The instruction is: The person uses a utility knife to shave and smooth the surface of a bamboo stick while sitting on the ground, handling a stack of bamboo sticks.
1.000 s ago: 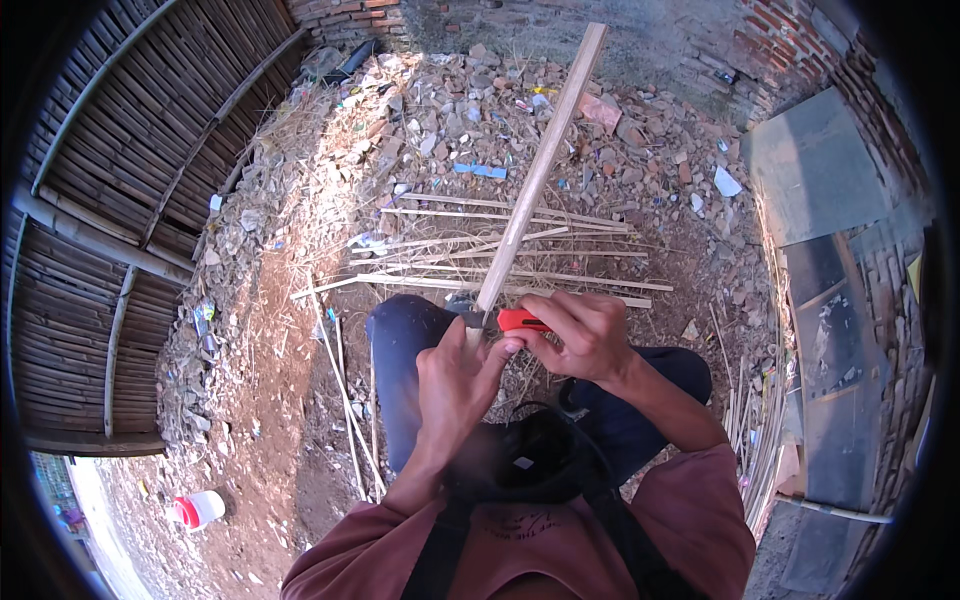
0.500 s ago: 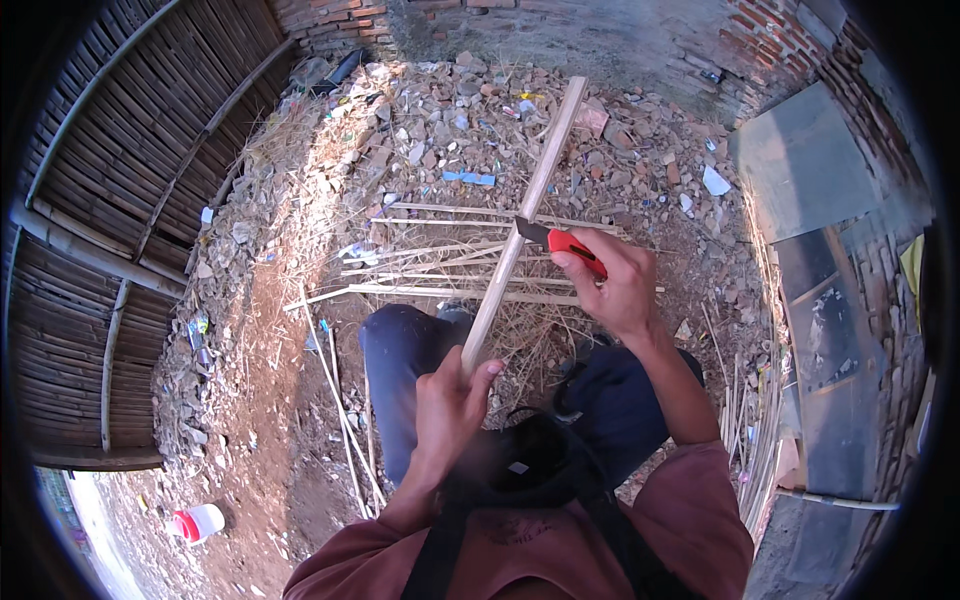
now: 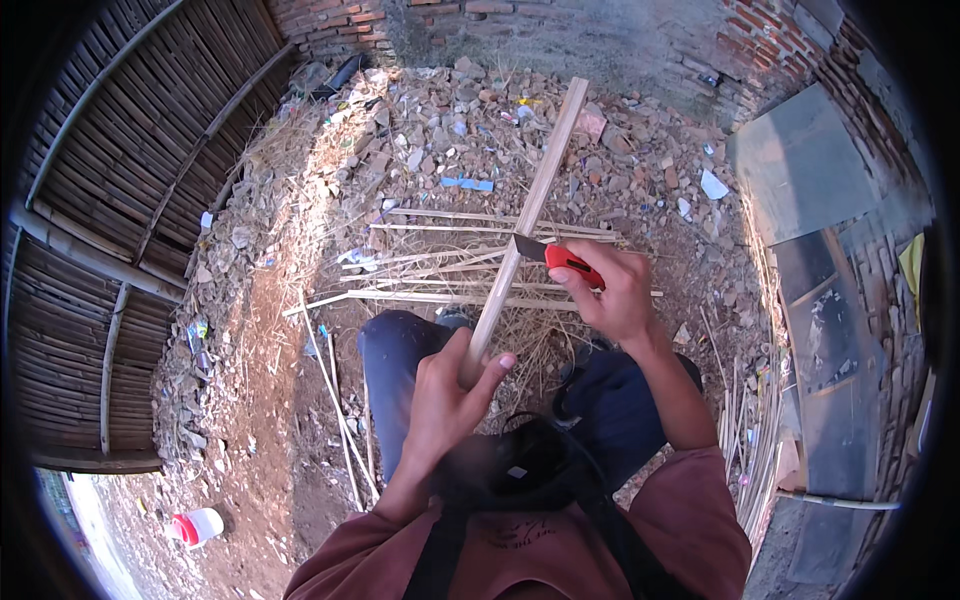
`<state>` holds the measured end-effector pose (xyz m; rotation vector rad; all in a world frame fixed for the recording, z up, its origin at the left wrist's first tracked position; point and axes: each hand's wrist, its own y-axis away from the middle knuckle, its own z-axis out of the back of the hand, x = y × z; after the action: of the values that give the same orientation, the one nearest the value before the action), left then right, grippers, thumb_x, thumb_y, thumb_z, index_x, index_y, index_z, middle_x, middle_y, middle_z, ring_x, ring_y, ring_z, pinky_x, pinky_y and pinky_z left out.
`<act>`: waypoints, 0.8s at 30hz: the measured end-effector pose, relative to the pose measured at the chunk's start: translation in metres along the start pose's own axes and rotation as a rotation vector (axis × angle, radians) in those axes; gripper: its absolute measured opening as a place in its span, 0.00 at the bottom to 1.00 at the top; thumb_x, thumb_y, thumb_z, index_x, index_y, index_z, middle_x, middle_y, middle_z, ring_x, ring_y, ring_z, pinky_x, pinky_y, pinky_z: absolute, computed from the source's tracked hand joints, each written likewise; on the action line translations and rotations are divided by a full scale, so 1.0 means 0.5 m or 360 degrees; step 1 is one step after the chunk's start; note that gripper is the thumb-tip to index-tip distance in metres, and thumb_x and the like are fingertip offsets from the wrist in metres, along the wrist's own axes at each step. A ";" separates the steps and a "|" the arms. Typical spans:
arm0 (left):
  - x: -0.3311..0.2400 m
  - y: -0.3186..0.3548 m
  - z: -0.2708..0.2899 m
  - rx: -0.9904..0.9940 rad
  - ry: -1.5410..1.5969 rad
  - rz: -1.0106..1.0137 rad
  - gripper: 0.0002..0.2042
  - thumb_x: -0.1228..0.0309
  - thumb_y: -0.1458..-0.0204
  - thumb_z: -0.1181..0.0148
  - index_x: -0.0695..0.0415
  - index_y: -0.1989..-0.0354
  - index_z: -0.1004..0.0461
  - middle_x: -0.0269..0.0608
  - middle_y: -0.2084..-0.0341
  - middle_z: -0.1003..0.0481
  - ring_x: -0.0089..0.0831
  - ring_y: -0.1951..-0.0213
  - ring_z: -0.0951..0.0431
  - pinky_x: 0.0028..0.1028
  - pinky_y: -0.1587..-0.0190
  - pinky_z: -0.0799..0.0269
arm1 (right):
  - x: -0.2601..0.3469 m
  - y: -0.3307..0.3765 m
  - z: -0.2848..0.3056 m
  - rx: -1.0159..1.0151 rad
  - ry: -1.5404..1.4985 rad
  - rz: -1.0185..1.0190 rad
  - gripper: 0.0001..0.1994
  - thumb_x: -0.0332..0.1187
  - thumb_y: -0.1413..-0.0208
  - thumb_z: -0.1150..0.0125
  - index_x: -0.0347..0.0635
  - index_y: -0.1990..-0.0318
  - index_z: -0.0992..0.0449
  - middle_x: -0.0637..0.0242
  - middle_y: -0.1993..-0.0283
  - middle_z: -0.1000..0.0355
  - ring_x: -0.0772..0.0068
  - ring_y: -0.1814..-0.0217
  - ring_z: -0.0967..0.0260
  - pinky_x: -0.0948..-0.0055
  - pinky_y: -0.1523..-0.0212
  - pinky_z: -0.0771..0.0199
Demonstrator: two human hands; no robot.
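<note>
My left hand (image 3: 446,388) is closed round the near end of a long, pale bamboo strip (image 3: 545,182), which slants away up and to the right. In my right hand (image 3: 612,290) is a red utility knife (image 3: 573,266) with a dark blade. That blade lies against the strip partway along its length, its tip at the left edge. Beneath the strip, several thin bamboo slats (image 3: 440,296) lie roughly crosswise on the ground, with pale shavings (image 3: 540,330) among them and between my knees.
Rubble (image 3: 450,120) covers the ground up to a brick wall (image 3: 560,35). A slatted bamboo wall (image 3: 110,130) stands on the left, grey panels (image 3: 810,160) on the right. More slats lie beside my left leg (image 3: 345,430). A red-and-white container (image 3: 197,526) sits lower left.
The knife has slid a little toward me along the bamboo strip, my right hand moving with it. My left hand keeps its hold on the near end.
</note>
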<state>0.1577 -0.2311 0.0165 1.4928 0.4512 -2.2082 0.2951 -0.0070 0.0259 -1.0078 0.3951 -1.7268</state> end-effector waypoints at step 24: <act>-0.026 -0.031 -0.029 0.0028 0.0045 -0.0108 0.16 0.61 0.24 0.51 0.64 0.58 0.30 0.50 0.83 0.30 0.45 0.82 0.29 0.42 0.74 0.36 | 0.000 0.007 0.001 -0.0126 0.0064 0.0049 0.12 0.39 0.40 0.24 0.41 0.58 0.14 0.62 0.67 0.16 0.62 0.71 0.17 0.67 0.71 0.20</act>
<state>0.1654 -0.2086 0.0235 1.5412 0.4999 -2.2508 0.2978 -0.0082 0.0238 -1.0194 0.5059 -1.7170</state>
